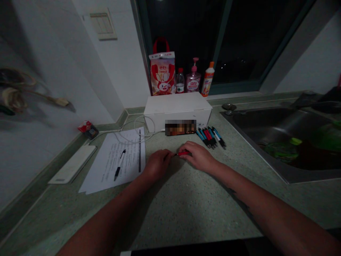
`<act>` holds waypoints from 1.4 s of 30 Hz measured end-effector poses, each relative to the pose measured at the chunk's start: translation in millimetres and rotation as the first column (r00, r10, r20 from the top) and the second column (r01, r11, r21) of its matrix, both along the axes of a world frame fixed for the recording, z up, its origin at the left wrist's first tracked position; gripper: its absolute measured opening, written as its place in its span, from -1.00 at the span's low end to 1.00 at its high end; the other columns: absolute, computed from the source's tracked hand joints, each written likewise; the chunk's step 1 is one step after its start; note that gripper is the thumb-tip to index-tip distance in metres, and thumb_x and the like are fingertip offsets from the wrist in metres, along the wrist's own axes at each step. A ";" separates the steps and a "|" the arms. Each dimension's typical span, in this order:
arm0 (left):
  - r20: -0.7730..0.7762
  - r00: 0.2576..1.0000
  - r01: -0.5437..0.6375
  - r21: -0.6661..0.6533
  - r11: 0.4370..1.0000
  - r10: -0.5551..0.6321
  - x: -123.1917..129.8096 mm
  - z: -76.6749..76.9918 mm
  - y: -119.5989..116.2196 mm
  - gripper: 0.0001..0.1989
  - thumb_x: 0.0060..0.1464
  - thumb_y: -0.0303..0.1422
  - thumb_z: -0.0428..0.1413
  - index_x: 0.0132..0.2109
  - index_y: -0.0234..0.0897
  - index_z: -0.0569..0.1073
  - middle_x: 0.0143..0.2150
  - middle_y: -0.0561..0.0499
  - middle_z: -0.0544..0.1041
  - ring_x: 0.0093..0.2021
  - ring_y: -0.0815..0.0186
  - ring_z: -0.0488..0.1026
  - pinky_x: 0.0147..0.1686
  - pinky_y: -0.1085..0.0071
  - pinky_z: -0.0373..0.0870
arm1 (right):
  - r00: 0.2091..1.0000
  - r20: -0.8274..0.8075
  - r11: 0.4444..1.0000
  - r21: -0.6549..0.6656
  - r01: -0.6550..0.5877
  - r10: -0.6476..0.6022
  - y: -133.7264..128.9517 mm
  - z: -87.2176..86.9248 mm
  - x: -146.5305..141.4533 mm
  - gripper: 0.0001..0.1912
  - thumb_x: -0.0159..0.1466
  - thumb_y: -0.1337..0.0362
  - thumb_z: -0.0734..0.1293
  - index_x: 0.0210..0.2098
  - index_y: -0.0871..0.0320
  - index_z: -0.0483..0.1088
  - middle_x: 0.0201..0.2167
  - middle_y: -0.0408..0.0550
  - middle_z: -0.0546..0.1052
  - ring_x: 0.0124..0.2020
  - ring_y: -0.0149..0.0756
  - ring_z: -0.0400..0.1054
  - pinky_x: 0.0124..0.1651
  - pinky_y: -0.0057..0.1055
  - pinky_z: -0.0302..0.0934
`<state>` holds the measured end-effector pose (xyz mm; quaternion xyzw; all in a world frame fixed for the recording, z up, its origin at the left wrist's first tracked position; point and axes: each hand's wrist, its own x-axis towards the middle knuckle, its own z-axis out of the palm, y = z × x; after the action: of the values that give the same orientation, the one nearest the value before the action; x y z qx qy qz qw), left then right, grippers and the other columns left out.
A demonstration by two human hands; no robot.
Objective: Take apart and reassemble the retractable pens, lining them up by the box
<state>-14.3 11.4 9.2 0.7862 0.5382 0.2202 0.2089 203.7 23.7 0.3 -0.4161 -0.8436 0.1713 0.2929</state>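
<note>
A red pen (182,153) lies low over the speckled green countertop (170,209) between my two hands. My right hand (198,156) is shut on its red barrel, and the pen's dark tip points left. My left hand (157,164) curls just beside that tip, and I cannot tell whether it grips the pen. To the far side, several blue, red and black pens (210,138) lie in a bunch. A printed sheet of paper (114,160) lies left of my hands, with a black-and-white pen (119,164) on it.
A white box (177,110) with a blurred packet (180,127) against it stands at the back, bottles (193,80) behind it on the sill. A steel sink (277,142) with green items lies right. A white cable (135,129) and a flat white strip (72,164) lie left.
</note>
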 end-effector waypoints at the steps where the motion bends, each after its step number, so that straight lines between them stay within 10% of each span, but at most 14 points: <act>1: 0.001 1.000 -0.013 -0.009 1.000 0.013 -0.2 1.0 0.3 -0.65 0.37 -0.26 -0.04 -0.29 -0.25 0.57 -0.37 -0.03 0.60 -0.31 0.22 0.51 -0.25 0.34 0.32 | 1.000 0.004 1.000 0.024 0.014 -0.015 0.2 0.3 1.1 -0.94 0.34 0.33 0.39 -0.18 0.12 0.50 -0.23 -0.02 0.54 -0.14 -0.19 0.40 -0.09 -0.30 0.23; 12: 0.252 0.943 -0.213 -0.049 0.976 0.218 -3.0 0.2 4.2 -0.88 0.29 -0.32 0.05 -0.11 -0.18 0.47 -0.24 0.01 0.66 -0.17 0.19 0.58 -0.12 0.28 0.41 | 0.945 -0.126 0.946 0.084 0.313 -0.302 11.3 -5.3 12.7 -0.82 0.41 0.27 0.25 -0.12 0.12 0.50 -0.13 0.07 0.58 -0.06 -0.07 0.42 0.01 -0.18 0.25; 17: 0.145 0.988 0.046 0.088 0.995 -0.058 1.6 -0.7 -2.3 -0.91 0.20 -0.39 0.13 -0.18 -0.21 0.53 -0.18 -0.05 0.62 -0.12 0.17 0.53 -0.05 0.25 0.39 | 0.876 -0.292 0.923 -0.097 0.371 -0.383 14.6 -9.9 9.5 -0.67 0.45 0.18 0.18 0.04 0.12 0.49 -0.07 0.06 0.61 -0.11 -0.13 0.48 -0.01 -0.20 0.31; 23: -0.076 0.951 0.306 0.062 0.950 -0.301 11.3 2.9 -15.7 -0.95 0.08 -0.41 0.20 -0.28 -0.23 0.56 -0.23 -0.07 0.56 -0.14 0.13 0.47 -0.06 0.21 0.37 | 0.943 -0.238 0.967 0.049 0.249 -0.231 9.8 -5.7 5.3 -0.63 0.42 0.31 0.16 0.08 0.08 0.51 -0.04 0.06 0.56 0.01 -0.13 0.42 0.09 -0.17 0.28; 29: 0.419 0.901 -0.057 -0.134 0.989 0.109 10.9 -2.0 -8.1 -0.74 0.22 -0.19 0.10 -0.06 -0.25 0.51 -0.18 -0.08 0.60 -0.23 0.21 0.50 -0.21 0.28 0.42 | 0.996 0.059 0.955 0.291 0.052 -0.072 -1.9 9.9 0.4 -0.71 0.42 0.34 0.25 0.04 0.04 0.54 -0.15 0.03 0.57 -0.06 -0.09 0.36 0.08 -0.10 0.23; 36: 0.741 0.628 0.257 -0.485 0.836 0.237 11.8 0.1 -4.0 -0.59 0.14 -0.04 0.17 -0.22 -0.37 0.58 -0.25 -0.17 0.61 -0.41 0.33 0.43 -0.44 0.40 0.31 | 0.970 0.243 0.887 0.453 -0.094 -0.021 -5.7 18.7 -6.3 -0.75 0.42 0.30 0.30 0.02 -0.06 0.55 -0.09 -0.03 0.55 0.04 -0.11 0.34 0.35 0.06 0.04; 42: 0.765 0.533 0.225 -0.541 0.810 0.362 10.5 0.1 -1.7 -0.69 0.02 -0.22 0.32 -0.19 -0.38 0.61 -0.21 -0.15 0.63 -0.42 0.38 0.42 -0.44 0.43 0.34 | 0.978 0.205 0.912 0.408 -0.043 -0.045 -5.4 17.6 -5.0 -0.70 0.44 0.35 0.25 0.06 -0.04 0.52 -0.08 -0.03 0.58 0.05 -0.14 0.39 0.38 0.06 0.01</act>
<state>-3.8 9.6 9.3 0.4529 0.4410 0.4039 0.6613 198.6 18.3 17.9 -0.3615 -0.8867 -0.0545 0.2831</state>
